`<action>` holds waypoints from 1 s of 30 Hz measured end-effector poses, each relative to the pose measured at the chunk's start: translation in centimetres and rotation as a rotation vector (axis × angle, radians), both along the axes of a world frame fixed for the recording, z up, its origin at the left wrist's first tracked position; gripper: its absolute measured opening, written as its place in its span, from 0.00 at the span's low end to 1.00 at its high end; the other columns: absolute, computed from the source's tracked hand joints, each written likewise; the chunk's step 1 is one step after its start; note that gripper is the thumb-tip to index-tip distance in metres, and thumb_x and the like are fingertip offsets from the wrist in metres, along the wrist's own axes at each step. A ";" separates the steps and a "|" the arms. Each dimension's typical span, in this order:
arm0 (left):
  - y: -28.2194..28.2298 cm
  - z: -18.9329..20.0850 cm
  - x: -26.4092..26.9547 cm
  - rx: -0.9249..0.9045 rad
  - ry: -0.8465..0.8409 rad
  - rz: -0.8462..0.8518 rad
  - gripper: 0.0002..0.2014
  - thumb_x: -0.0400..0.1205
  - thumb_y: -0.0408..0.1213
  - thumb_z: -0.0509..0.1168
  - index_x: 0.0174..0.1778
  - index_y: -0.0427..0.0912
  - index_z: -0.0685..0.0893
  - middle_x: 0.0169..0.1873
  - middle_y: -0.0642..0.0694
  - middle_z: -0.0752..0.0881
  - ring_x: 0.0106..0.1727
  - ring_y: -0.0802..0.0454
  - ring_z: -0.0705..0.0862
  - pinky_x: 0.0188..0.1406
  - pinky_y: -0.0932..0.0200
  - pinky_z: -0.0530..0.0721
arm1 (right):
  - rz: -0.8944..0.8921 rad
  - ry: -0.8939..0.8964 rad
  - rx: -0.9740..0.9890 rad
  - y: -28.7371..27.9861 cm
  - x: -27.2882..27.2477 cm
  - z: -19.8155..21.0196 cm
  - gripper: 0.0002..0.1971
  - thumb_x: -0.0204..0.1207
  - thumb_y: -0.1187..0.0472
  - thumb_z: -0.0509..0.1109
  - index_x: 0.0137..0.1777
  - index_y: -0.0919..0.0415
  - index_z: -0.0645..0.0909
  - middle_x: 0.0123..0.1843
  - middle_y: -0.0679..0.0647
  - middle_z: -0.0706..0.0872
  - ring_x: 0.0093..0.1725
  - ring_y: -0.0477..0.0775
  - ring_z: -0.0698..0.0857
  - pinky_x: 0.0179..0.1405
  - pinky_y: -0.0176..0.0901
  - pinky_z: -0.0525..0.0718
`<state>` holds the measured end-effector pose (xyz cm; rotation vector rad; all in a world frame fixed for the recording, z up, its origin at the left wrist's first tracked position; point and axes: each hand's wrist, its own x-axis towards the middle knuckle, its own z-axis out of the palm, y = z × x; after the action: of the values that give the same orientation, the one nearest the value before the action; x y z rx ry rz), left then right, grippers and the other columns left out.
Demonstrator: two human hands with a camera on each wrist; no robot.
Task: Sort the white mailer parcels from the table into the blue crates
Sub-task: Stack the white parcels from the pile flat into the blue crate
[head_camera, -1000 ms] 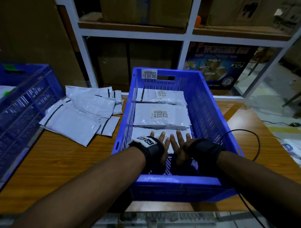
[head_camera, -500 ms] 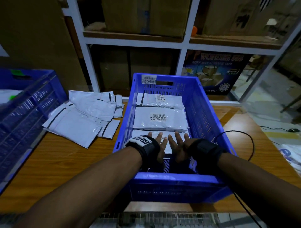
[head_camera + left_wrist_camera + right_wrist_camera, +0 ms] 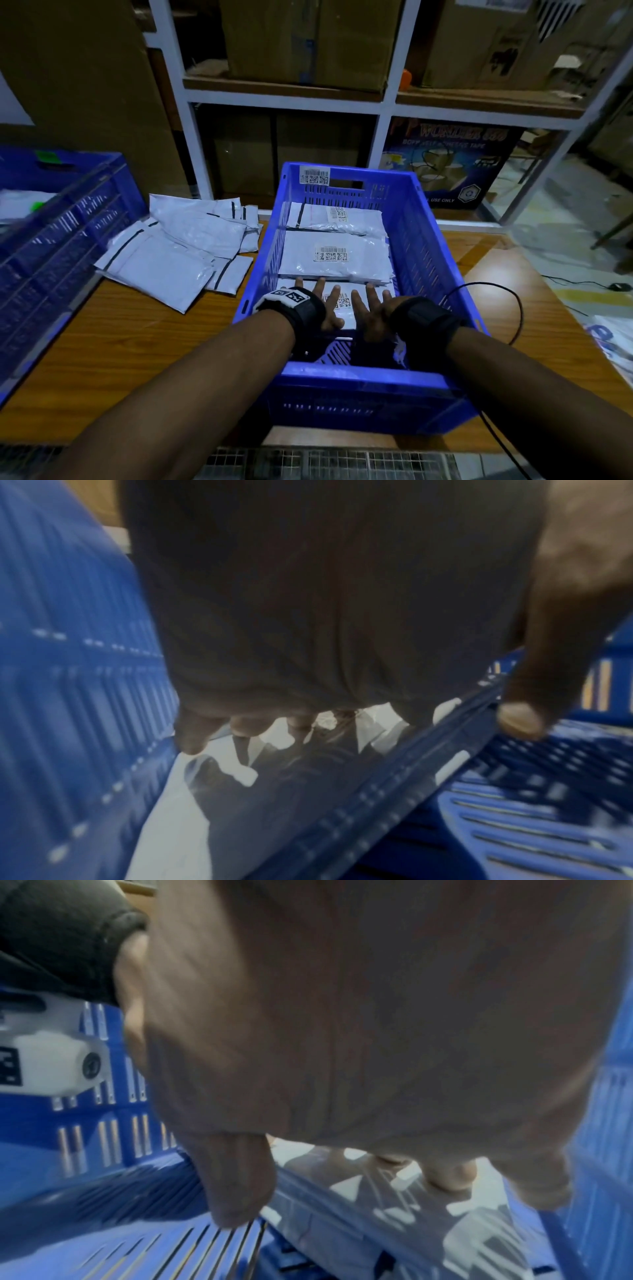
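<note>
While both hands, left hand (image 3: 325, 310) and right hand (image 3: 371, 313), stay flat with fingers spread on the nearest parcel (image 3: 342, 303), it seems settled in the crate (image 3: 424, 240).

Wooden table (image 3: 130, 342): blue crate (image 3: 424, 260) at centre, second crate (image 3: 68, 240) on left edge, loose mailers (image 3: 164, 267) between them, black cable (image 3: 513, 308) right side.

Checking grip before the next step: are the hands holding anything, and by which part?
Nothing is held: left hand and right hand lie open, fingers straight, over the nearest white plastic mailer parcel.
</note>
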<state>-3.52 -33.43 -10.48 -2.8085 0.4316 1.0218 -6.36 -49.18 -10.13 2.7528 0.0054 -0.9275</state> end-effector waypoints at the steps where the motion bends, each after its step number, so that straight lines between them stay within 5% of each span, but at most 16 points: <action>1: 0.0 0.1 -0.2 -0.001 -0.018 -0.020 0.42 0.85 0.66 0.51 0.86 0.57 0.32 0.84 0.47 0.27 0.82 0.27 0.28 0.79 0.23 0.39 | 0.013 0.000 0.054 0.1 0.0 0.1 0.41 0.83 0.42 0.56 0.87 0.50 0.37 0.87 0.65 0.35 0.85 0.75 0.42 0.82 0.71 0.44; 5: -0.8 3.9 -1.7 -0.006 -0.066 -0.075 0.40 0.88 0.60 0.52 0.87 0.52 0.35 0.85 0.42 0.31 0.83 0.27 0.30 0.78 0.23 0.39 | 0.028 -0.086 0.140 -0.1 0.1 2.1 0.39 0.82 0.43 0.56 0.87 0.49 0.40 0.88 0.65 0.44 0.85 0.74 0.51 0.81 0.67 0.55; 8: -1.4 6.8 -2.2 -0.039 -0.081 -0.202 0.32 0.91 0.51 0.51 0.89 0.45 0.47 0.88 0.43 0.40 0.86 0.33 0.36 0.79 0.25 0.41 | 0.026 -0.063 0.245 0.8 0.1 5.9 0.28 0.86 0.51 0.60 0.83 0.59 0.61 0.82 0.62 0.67 0.79 0.64 0.70 0.69 0.42 0.68; 9: -1.4 7.2 -1.8 -0.058 -0.085 -0.230 0.30 0.91 0.49 0.51 0.88 0.43 0.53 0.88 0.43 0.48 0.87 0.35 0.42 0.79 0.26 0.47 | 0.032 -0.046 0.276 1.1 0.5 6.9 0.25 0.85 0.55 0.61 0.81 0.60 0.65 0.79 0.61 0.71 0.76 0.62 0.73 0.66 0.41 0.69; 12: -1.1 9.1 -1.1 -0.114 -0.125 -0.193 0.25 0.90 0.50 0.54 0.78 0.37 0.69 0.74 0.35 0.74 0.73 0.38 0.74 0.64 0.46 0.75 | 0.093 -0.146 0.307 1.2 1.9 9.2 0.26 0.82 0.53 0.62 0.78 0.60 0.67 0.74 0.64 0.76 0.71 0.66 0.78 0.68 0.53 0.77; 15: -0.7 11.0 -1.0 -0.101 -0.165 -0.176 0.25 0.90 0.52 0.53 0.70 0.33 0.77 0.65 0.34 0.82 0.62 0.39 0.81 0.49 0.54 0.74 | 0.150 -0.239 0.254 0.8 2.5 9.7 0.26 0.82 0.49 0.61 0.78 0.57 0.66 0.73 0.65 0.76 0.69 0.68 0.78 0.64 0.59 0.81; 18: -0.4 10.6 -0.7 -0.057 -0.207 -0.134 0.28 0.89 0.54 0.54 0.77 0.36 0.71 0.77 0.34 0.71 0.77 0.36 0.70 0.64 0.46 0.74 | 0.186 -0.308 0.274 0.5 2.8 8.7 0.27 0.84 0.45 0.59 0.78 0.59 0.66 0.75 0.63 0.74 0.73 0.67 0.75 0.67 0.62 0.78; 20: -0.3 9.3 -0.4 -0.047 -0.209 -0.092 0.35 0.88 0.57 0.55 0.86 0.41 0.56 0.87 0.40 0.52 0.86 0.33 0.49 0.78 0.33 0.62 | 0.207 -0.327 0.292 0.5 2.9 7.7 0.29 0.85 0.42 0.57 0.79 0.58 0.63 0.80 0.61 0.67 0.78 0.65 0.67 0.71 0.66 0.72; 22: -0.4 7.9 0.3 -0.039 -0.212 -0.054 0.42 0.86 0.61 0.56 0.89 0.45 0.45 0.88 0.45 0.41 0.87 0.33 0.39 0.80 0.26 0.53 | 0.177 -0.304 0.262 0.4 3.7 6.9 0.34 0.84 0.38 0.55 0.84 0.55 0.55 0.87 0.59 0.53 0.85 0.65 0.53 0.75 0.72 0.62; 25: -0.4 6.0 1.6 -0.066 -0.248 -0.012 0.45 0.84 0.66 0.56 0.88 0.49 0.41 0.88 0.46 0.37 0.86 0.33 0.35 0.80 0.24 0.48 | 0.124 -0.291 0.242 0.3 4.8 6.2 0.39 0.82 0.33 0.53 0.87 0.50 0.45 0.88 0.56 0.39 0.87 0.64 0.39 0.78 0.76 0.49; 30: -0.2 3.9 2.6 -0.100 -0.219 0.032 0.42 0.84 0.67 0.54 0.88 0.57 0.40 0.87 0.49 0.34 0.85 0.32 0.32 0.79 0.22 0.41 | 0.024 -0.211 0.239 0.1 6.1 3.7 0.42 0.78 0.25 0.47 0.87 0.44 0.43 0.89 0.53 0.37 0.87 0.63 0.39 0.76 0.80 0.44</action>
<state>-0.94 -33.64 -6.58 -2.9820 0.4238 0.7048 -0.21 -49.09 -6.43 3.0510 0.1204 -0.6637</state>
